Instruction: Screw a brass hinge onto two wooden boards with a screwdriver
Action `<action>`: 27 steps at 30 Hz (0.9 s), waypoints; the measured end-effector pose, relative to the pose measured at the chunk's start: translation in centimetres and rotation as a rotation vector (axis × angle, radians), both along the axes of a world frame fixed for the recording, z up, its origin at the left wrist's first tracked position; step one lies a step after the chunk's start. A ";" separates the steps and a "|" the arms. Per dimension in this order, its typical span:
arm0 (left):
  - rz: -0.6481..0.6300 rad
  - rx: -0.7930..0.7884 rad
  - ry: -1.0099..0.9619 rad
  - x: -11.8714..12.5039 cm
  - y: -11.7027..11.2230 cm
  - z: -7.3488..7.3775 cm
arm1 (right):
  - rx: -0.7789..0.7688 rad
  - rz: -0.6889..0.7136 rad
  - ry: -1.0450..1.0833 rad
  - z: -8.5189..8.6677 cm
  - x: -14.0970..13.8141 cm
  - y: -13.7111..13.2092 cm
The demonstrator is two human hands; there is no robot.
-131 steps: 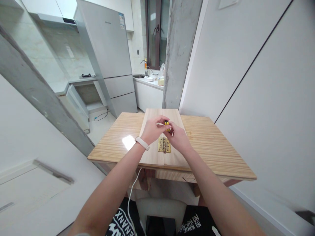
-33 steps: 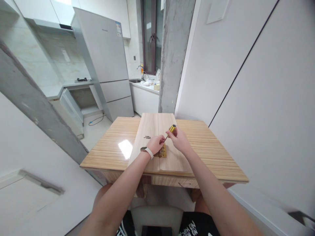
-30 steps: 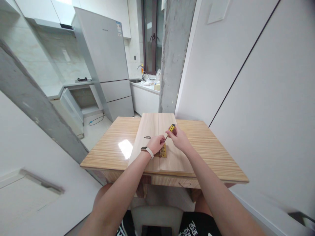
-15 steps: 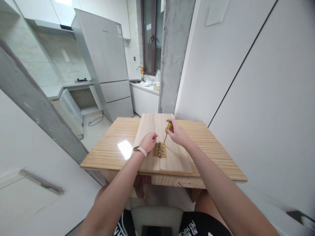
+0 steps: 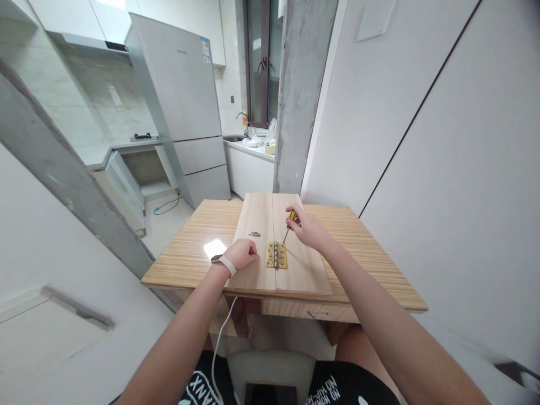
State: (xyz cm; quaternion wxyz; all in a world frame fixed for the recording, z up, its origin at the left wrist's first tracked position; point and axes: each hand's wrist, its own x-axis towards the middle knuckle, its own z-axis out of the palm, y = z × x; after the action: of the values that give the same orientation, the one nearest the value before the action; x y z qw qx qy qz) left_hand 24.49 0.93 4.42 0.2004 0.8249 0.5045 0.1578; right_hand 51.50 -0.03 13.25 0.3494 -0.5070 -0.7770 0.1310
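Note:
My right hand [image 5: 310, 228] grips a screwdriver [image 5: 292, 216] with a yellow and black handle. Its shaft slants down, and the tip is at the upper right edge of a brass hinge [image 5: 270, 256]. The hinge lies opened flat across the seam of two pale wooden boards, the left board [image 5: 257, 211] and the right board [image 5: 310, 275]. Over the left board, left of the hinge, my left hand [image 5: 244, 254] has its fingers curled in; whatever they hold, if anything, is hidden. Several small screws [image 5: 254, 234] lie on the left board beyond that hand.
The boards lie on a wood-grain table [image 5: 371, 253] with a drawer below its front edge. A white cable [image 5: 219, 343] hangs in front of the table at left. Behind stand a concrete pillar [image 5: 297, 112] and a refrigerator [image 5: 177, 95]; a white wall rises at right.
My left hand has moved left and nearer to me, away from the hinge, so the hinge's left leaf and the screws now show. The screwdriver stays at the hinge's upper right edge.

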 end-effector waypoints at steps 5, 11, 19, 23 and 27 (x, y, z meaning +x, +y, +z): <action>-0.003 0.096 -0.025 0.1 2.4 -0.5 | 0.003 0.009 -0.003 0.2 -0.3 -0.2; 0.062 0.216 -0.112 0.7 5.2 -1.4 | 0.012 0.021 -0.003 0.2 -0.3 -0.2; 0.169 0.175 -0.152 0.8 7.5 -2.7 | 0.006 0.024 0.003 0.1 -0.1 -0.2; 0.164 0.175 -0.133 1.0 8.4 -2.8 | 0.010 0.028 0.010 0.0 -0.2 -0.2; 0.177 0.173 -0.126 1.5 9.5 -2.8 | 0.002 0.027 0.019 -0.1 -0.1 -0.2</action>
State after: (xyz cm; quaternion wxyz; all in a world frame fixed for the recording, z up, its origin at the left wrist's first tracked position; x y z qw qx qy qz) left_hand 25.99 10.45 1.58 0.1452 0.7799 0.5461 0.2691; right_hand 51.38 -0.24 13.15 0.3555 -0.4949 -0.7805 0.1398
